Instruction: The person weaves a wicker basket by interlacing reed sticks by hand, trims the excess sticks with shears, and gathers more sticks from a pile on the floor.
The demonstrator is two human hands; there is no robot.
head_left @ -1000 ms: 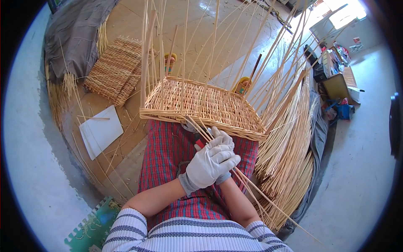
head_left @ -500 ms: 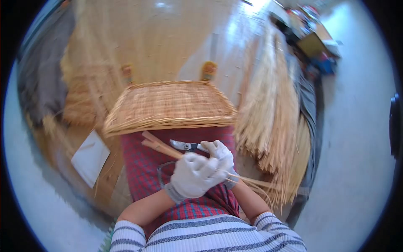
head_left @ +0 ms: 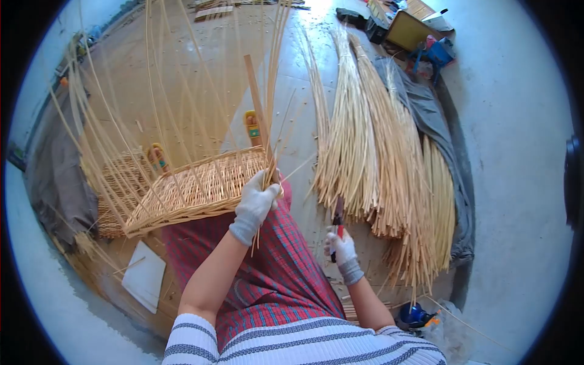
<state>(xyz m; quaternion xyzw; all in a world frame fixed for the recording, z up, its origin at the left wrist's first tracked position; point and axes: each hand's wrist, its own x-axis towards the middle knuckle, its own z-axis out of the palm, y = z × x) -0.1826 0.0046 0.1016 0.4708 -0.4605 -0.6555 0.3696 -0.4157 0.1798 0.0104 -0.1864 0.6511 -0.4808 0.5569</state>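
Note:
A wicker basket [head_left: 198, 182] with a woven base rests across my knees, and tall thin cane stakes [head_left: 152, 67] rise from its edges. My left hand [head_left: 258, 198], in a white glove, is closed round the basket's near right corner, where a flat wooden strip [head_left: 256, 94] and several canes stand up. Exactly which pieces lie inside the fingers is partly hidden. Lower and to the right, apart from the basket, my gloved right hand [head_left: 344, 248] grips pruning shears [head_left: 339, 214] with a red part at the handle, blades pointing up and away from me.
Long bundles of cane [head_left: 353, 134] lie on the floor to the right, beside a dark grey cloth [head_left: 435, 115]. Left are another woven panel [head_left: 118, 188], a white board [head_left: 144, 275] and a dark cloth [head_left: 58, 164]. A blue object [head_left: 417, 315] sits low right.
My hands have moved apart from together over my lap: the left onto the basket's corner, the right out to the right with the shears. The basket has shifted left and tilted.

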